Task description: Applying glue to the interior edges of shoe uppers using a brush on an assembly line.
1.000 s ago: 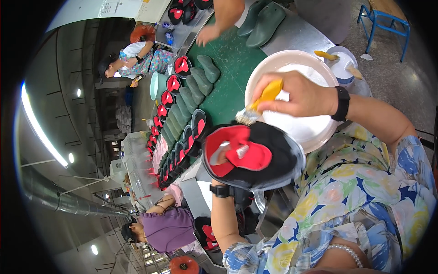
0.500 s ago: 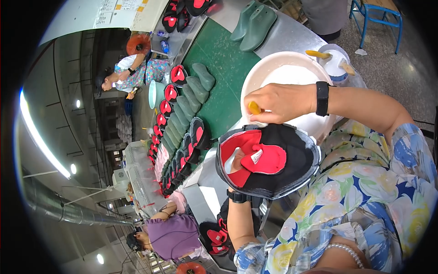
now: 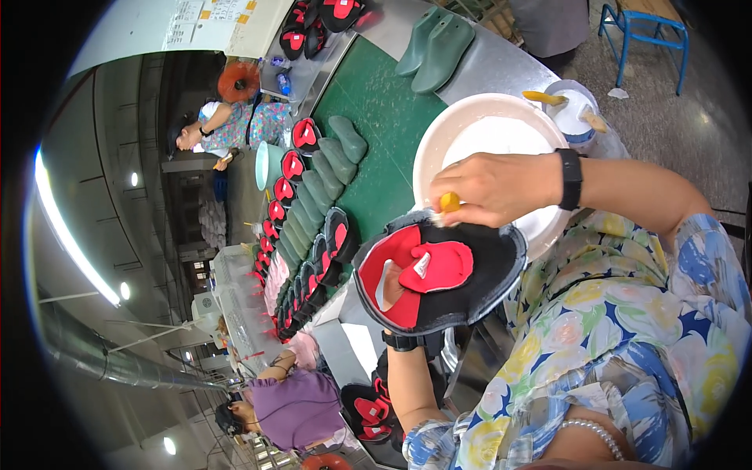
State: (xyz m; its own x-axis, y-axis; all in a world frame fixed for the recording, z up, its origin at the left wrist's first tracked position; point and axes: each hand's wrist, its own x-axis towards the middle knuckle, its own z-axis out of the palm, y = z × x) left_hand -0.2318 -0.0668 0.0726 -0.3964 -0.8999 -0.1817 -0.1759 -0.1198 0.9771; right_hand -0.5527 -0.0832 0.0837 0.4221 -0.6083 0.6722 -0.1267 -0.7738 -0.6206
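Note:
My left hand (image 3: 391, 288) supports a black shoe upper (image 3: 478, 301) with red lining from beneath; part of the hand shows through the upper's opening. Pinched in my right hand (image 3: 497, 188) is a brush (image 3: 449, 201) with a yellow handle. Its pale bristles, mostly hidden by my fingers, meet the top rim of the upper. Just behind the right hand stands a wide pale basin (image 3: 429, 141) holding white liquid.
Green shoe lasts (image 3: 338, 160) and black-red uppers (image 3: 305, 135) line a green mat (image 3: 392, 117). Two larger lasts (image 3: 445, 55) stand beyond. A white bucket (image 3: 576, 110) holds more brushes. Two co-workers (image 3: 294, 407) (image 3: 251, 125) are at left; a blue-legged stool (image 3: 646, 39) is at upper right.
The shoe upper has shifted a little left in my left hand. My right hand with the brush has moved right and down along the upper's top rim.

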